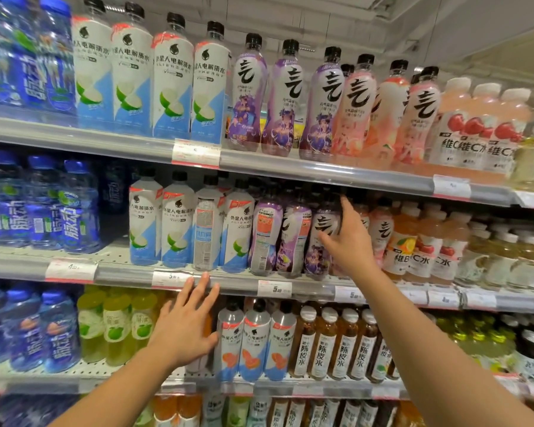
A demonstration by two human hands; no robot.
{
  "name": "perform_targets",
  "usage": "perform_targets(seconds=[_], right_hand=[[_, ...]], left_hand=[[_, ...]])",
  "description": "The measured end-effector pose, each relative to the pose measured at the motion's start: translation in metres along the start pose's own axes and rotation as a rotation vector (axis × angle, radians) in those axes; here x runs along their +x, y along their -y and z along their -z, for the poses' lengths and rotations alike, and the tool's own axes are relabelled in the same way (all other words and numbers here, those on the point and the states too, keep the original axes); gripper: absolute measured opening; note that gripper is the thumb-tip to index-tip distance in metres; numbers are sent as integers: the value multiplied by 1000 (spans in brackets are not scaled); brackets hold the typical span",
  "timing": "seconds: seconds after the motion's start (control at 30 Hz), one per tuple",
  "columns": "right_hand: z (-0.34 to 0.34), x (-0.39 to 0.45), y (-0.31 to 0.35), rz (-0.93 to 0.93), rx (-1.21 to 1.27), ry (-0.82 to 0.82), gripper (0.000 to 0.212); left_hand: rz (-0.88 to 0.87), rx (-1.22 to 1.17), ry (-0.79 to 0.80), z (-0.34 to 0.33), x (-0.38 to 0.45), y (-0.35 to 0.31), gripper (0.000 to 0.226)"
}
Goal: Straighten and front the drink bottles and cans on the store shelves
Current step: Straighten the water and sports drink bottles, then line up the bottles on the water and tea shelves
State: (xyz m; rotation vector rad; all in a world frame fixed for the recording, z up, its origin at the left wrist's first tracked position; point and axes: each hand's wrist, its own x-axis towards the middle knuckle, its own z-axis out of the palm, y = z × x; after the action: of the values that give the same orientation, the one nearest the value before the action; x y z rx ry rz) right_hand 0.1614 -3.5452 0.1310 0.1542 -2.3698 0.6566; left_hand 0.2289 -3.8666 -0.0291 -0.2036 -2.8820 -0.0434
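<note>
On the middle shelf point(124, 271) stand white-and-blue bottles, one point(206, 232) turned with its back label outward. Right of them are purple bottles; two point(265, 238) point(293, 241) are twisted off front. My right hand point(350, 238) reaches up with straight fingers to the third purple bottle point(322, 241), fingertips against its right side. My left hand point(187, 322) is spread flat lower down, fingertips at the middle shelf's front rail, palm in front of bottles on the shelf below.
The top shelf point(259, 163) carries white, purple and pink bottles facing front. Blue bottles point(43, 208) fill the left of every shelf. Brown tea bottles point(336, 343) and orange-label bottles point(255, 343) stand below. Price tags point(274, 289) line the rails.
</note>
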Motion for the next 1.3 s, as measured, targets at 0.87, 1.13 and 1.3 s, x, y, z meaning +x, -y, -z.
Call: perform_targets(seconds=[0.87,1.13,1.3], right_hand=[[-252,-325,-22,-294,98,1089,64],[-315,-318,-64,-350,5,1013,86],[-340,-312,-73,-301,27,883,62]], left_hand=[[170,-385,278,-126,-116,83,61],[131,-162,426,-168,-88,97,91],[130,-175,508,-201,-91,101,98]])
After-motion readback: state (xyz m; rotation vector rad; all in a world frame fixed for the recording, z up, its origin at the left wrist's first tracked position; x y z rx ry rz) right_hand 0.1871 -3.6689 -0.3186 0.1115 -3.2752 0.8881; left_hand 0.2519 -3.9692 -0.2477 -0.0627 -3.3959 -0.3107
